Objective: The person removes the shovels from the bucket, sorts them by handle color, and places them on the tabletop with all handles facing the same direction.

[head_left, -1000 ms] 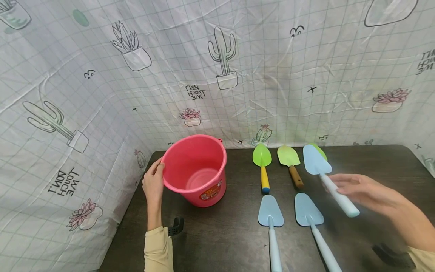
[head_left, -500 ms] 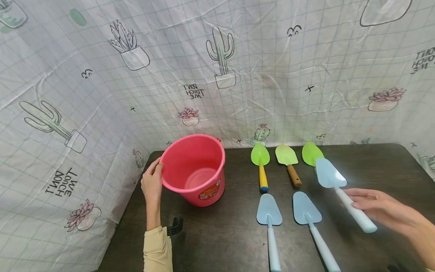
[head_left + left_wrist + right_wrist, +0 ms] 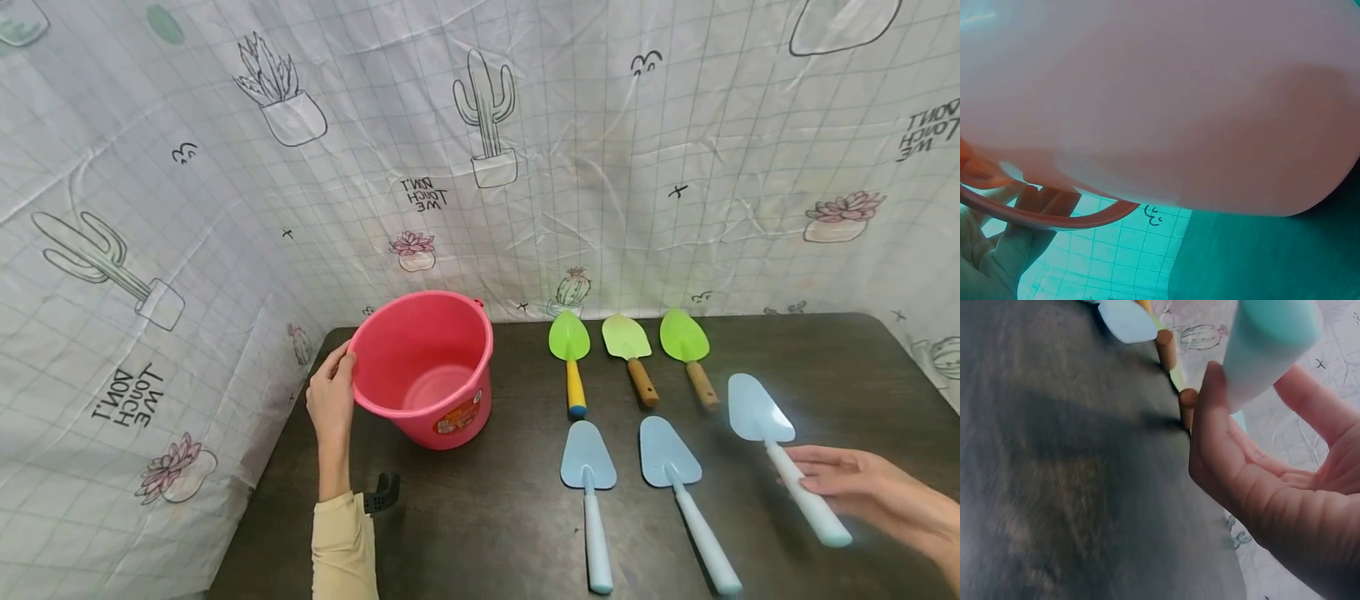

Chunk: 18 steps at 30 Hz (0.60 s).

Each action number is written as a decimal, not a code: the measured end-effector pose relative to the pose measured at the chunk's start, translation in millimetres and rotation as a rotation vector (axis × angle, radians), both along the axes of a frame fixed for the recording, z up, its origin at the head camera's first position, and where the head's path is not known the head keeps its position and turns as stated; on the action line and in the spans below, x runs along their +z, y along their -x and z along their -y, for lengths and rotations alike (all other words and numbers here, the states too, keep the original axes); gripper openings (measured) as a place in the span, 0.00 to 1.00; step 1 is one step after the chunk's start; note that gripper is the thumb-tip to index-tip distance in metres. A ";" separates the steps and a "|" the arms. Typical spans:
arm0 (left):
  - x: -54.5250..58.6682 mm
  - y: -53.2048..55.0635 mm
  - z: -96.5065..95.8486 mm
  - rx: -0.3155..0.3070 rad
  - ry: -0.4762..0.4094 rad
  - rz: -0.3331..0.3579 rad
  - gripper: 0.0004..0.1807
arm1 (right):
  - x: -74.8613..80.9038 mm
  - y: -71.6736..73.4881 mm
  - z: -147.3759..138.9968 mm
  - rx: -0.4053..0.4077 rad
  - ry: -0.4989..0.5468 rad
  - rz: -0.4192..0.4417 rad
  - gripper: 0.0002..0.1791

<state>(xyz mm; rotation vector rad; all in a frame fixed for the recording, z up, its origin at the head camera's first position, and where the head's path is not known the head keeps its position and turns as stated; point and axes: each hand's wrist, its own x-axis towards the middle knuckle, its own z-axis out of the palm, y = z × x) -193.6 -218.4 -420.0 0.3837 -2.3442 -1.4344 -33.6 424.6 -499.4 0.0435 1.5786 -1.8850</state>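
My left hand [image 3: 331, 398] grips the left rim of a pink bucket [image 3: 422, 419], which is tilted with its mouth toward me. In the left wrist view, the bucket's wall [image 3: 1166, 112] fills most of the picture, with fingers curled at its rim. Above the table on the right, my right hand [image 3: 862, 487] holds a light-blue trowel [image 3: 757, 410] by its handle, blade pointing away. The right wrist view shows thumb and fingers pinching that handle [image 3: 1272, 347]. Two similar blue trowels, one on the left [image 3: 588, 458] and one on the right [image 3: 670, 454], lie nearby.
Along the back of the dark table [image 3: 480, 533] lie three green trowels: one with a yellow handle [image 3: 570, 337], two with wooden handles, middle [image 3: 626, 337] and right [image 3: 683, 337]. A cactus-print cloth [image 3: 585, 167] hangs behind and at the left.
My right hand has carried the blue trowel right and toward me, lower in the view, uncovering the rightmost green trowel. My left hand stays on the bucket's rim.
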 end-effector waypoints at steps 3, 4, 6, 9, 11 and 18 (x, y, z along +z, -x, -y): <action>0.3 1.0 -0.4 -0.008 -0.007 -0.002 0.22 | 2.5 -4.7 -2.0 -0.023 -0.169 0.011 0.17; 0.3 1.3 -0.7 -0.010 -0.010 -0.003 0.22 | 3.5 -6.2 -2.3 -0.024 -0.214 0.010 0.18; 0.2 2.0 -0.8 -0.010 -0.011 -0.006 0.22 | 5.1 -8.5 -2.6 -0.021 -0.250 0.007 0.21; -0.2 3.4 -0.9 0.001 -0.008 -0.012 0.22 | 4.2 -10.9 -3.1 -0.002 -0.248 -0.007 0.20; -0.3 4.1 -0.4 0.008 -0.005 -0.018 0.22 | 4.2 -9.3 0.8 -0.012 -0.304 0.004 0.22; -3.5 5.4 0.6 0.037 0.012 -0.079 0.19 | 4.9 -4.3 16.2 0.002 -0.463 -0.013 0.33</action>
